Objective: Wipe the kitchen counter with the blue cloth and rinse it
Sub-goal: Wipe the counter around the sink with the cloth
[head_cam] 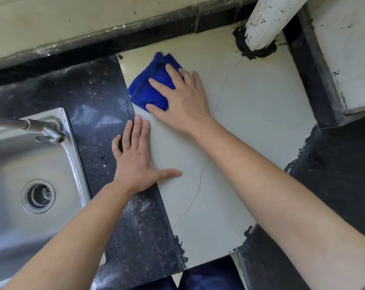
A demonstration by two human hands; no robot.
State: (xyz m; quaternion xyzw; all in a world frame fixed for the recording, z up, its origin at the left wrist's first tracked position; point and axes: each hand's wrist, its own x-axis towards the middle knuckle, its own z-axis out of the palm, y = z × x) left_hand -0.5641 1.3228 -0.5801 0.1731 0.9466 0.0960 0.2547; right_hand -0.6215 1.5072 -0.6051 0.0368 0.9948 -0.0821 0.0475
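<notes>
- Two bare forearms come in from the bottom edge: left forearm (pixel 72 237) from 7 o'clock, right forearm (pixel 282 185) from 4 o'clock.
- Left hand (pixel 135 162) lies palm down on the worktop (pixel 250 122), just below frame centre. It straddles the seam between the dark stone strip (pixel 98 97) and the pale tile.
- Left fingers (pixel 136 128) are straight and point to 12 o'clock. The middle three are pressed together, the little finger sits a bit apart and the thumb is out towards 3 o'clock. It holds nothing.
- Right hand (pixel 181 99) is flat, palm down, at 12 o'clock of the left hand and apart from it.
- Right fingers (pixel 171 70) are spread and straight, pressing on the blue cloth (pixel 148 86). No pinch or curl is visible.
- The blue cloth is bunched on the pale tile, at 11 o'clock of frame centre. Its left edge is right at the stone seam, and the right side is covered by the hand.
- A thin crack (pixel 200 178) runs across the tile from 1 o'clock down to 6 o'clock.
- A steel sink (pixel 20 164) sits at 9 o'clock, with a drain (pixel 37 196) at 8 o'clock and a tap (pixel 31 125) over its rim.
- A white pipe (pixel 269 19) meets the worktop at 1 o'clock, with a black sealant ring at its base.
</notes>
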